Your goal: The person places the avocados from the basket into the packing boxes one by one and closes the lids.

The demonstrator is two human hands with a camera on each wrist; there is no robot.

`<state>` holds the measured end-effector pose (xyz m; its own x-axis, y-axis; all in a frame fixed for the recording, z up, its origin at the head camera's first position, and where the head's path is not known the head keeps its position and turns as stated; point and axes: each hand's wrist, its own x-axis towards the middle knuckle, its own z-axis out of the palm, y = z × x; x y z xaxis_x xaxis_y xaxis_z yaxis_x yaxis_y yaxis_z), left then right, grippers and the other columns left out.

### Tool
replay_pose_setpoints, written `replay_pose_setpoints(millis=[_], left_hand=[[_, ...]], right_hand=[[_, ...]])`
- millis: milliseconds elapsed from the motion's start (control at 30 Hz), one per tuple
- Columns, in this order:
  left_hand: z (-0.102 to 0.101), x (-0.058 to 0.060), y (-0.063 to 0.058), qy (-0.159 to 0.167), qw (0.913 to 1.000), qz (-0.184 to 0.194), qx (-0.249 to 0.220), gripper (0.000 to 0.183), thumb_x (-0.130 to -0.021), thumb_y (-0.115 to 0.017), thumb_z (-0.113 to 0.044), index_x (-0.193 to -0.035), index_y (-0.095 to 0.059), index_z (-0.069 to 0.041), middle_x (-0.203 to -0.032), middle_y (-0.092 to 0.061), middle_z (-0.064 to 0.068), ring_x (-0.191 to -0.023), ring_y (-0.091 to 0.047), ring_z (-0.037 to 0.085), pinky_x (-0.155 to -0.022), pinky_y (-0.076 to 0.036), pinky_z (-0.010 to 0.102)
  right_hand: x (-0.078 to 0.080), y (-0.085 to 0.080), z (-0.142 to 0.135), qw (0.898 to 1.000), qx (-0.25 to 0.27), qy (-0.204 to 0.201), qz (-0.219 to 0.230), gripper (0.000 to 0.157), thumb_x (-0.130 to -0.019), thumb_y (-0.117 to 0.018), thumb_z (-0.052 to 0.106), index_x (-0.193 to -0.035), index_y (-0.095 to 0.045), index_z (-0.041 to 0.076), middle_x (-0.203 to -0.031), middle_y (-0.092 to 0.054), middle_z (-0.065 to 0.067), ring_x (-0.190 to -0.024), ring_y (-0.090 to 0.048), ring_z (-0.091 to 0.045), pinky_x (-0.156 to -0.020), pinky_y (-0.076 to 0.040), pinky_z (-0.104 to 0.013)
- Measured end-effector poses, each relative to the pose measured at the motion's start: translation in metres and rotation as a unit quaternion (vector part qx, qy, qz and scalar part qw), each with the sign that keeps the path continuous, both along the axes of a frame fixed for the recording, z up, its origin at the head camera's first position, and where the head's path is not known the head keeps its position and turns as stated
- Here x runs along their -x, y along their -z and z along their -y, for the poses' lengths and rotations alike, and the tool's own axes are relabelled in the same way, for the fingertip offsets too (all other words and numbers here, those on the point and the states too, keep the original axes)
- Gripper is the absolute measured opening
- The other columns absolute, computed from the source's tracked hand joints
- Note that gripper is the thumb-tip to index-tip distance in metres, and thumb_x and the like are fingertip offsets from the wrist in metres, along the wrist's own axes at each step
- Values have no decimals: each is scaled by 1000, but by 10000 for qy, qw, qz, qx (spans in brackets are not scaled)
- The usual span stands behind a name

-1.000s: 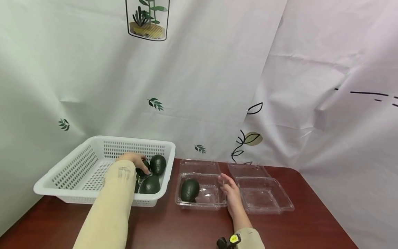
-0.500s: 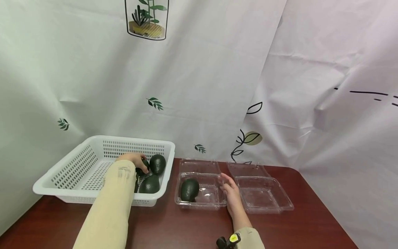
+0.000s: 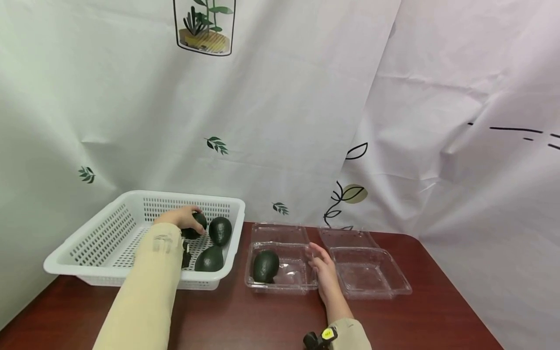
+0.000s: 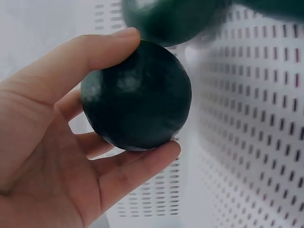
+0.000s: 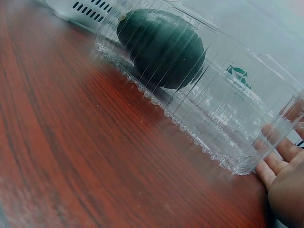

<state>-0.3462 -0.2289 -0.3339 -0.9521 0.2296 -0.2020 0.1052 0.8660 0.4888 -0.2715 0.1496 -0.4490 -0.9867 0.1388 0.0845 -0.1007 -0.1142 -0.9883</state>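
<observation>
Inside the white basket (image 3: 57, 265), my left hand (image 3: 177, 218) grips a dark green avocado (image 4: 137, 99) with thumb and fingers spread round it. Two more avocados lie in the basket: one at the back right (image 3: 220, 231), another nearer the front (image 3: 209, 259). To the right stands a clear plastic clamshell box (image 3: 284, 288), lid raised, with one avocado (image 3: 266, 266) in its left half. My right hand (image 3: 325, 274) rests against that box's right side, fingers loosely extended along the wall; in the right wrist view the fingers (image 5: 280, 147) partly show through the plastic.
A second clear clamshell box (image 3: 367, 274), lid raised, stands just right of my right hand. The dark red table (image 3: 245, 321) lies in front. A pale printed cloth (image 3: 280, 121) hangs behind. A small black device (image 3: 321, 339) sits at my right wrist.
My left hand has shifted a little left and up in the basket, and the gripped avocado has come away from its neighbours. The right hand stays at the box.
</observation>
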Motion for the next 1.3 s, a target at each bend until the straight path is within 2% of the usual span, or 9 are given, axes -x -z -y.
replay_pose_setpoints(millis=[133, 267, 367, 533, 700, 833, 1033, 1167, 1300], left_hand=[[1, -4, -12, 5, 9998, -86, -172, 78, -73, -74, -20, -135, -34, 7, -126, -39, 35, -108, -46, 45, -87, -40, 53], [-1, -8, -23, -132, 9991, -58, -411, 82, -73, -74, -20, -138, -31, 4, -124, -41, 33, -95, -52, 36, -73, -47, 43], [-2, -9, -29, -176, 9982, -30, -571, 83, -74, -73, -18, -141, -28, 2, -121, -43, 31, -82, -52, 28, -61, -46, 36], [-5, -10, -37, -8, 9980, -175, -613, 83, -76, -72, -18, -142, -26, 2, -118, -44, 31, -72, -52, 23, -56, -44, 32], [-9, -16, -44, 170, 9970, -353, -660, 85, -74, -75, -19, -142, -28, 1, -119, -45, 30, -81, -53, 27, -63, -45, 34], [-15, -25, -49, 267, 9953, -568, -734, 85, -73, -76, -20, -141, -31, 1, -123, -44, 32, -91, -54, 32, -69, -46, 37], [-28, -38, -57, 348, 9926, -833, -816, 82, -73, -76, -19, -140, -34, 0, -128, -43, 32, -102, -51, 38, -80, -44, 44], [-34, -41, -60, 439, 9912, -983, -776, 82, -73, -77, -20, -140, -35, 0, -127, -45, 31, -106, -49, 39, -87, -40, 49], [-41, -43, -63, 531, 9893, -1155, -721, 81, -74, -76, -22, -140, -35, 0, -127, -45, 31, -108, -48, 40, -88, -40, 51]], right_hand=[[0, -1, 0, 10000, 20, 22, -25, 49, -82, -37, -6, -130, -45, -5, -126, -54, -19, -108, -51, -17, -80, -40, -25], [0, -1, -1, 10000, 30, 43, -25, 48, -82, -37, -5, -130, -45, -6, -126, -54, -20, -109, -51, -19, -80, -40, -25], [-1, 0, -2, 10000, 4, 31, -9, 47, -83, -37, -5, -130, -44, -5, -127, -53, -20, -111, -50, -20, -81, -41, -25], [-1, 1, -2, 10000, -58, 25, -13, 47, -83, -37, -4, -130, -45, -5, -126, -53, -20, -111, -51, -21, -81, -40, -25], [-1, 2, -1, 10000, -80, 2, -58, 47, -83, -38, -4, -129, -45, -5, -126, -54, -20, -111, -51, -22, -81, -40, -26], [-1, 2, -1, 9999, -80, -73, -67, 48, -83, -37, -4, -130, -44, -6, -126, -53, -21, -109, -51, -22, -82, -39, -27], [0, 2, -1, 9999, -37, -104, -95, 48, -83, -37, -5, -130, -43, -6, -127, -52, -22, -115, -49, -27, -83, -40, -28], [1, 2, -2, 9998, -88, -112, -102, 48, -83, -36, -5, -130, -44, -5, -127, -52, -21, -118, -47, -30, -83, -40, -29], [1, 1, -1, 9999, -118, -77, -49, 49, -82, -37, -4, -130, -45, -4, -126, -53, -20, -115, -50, -27, -82, -40, -28]])
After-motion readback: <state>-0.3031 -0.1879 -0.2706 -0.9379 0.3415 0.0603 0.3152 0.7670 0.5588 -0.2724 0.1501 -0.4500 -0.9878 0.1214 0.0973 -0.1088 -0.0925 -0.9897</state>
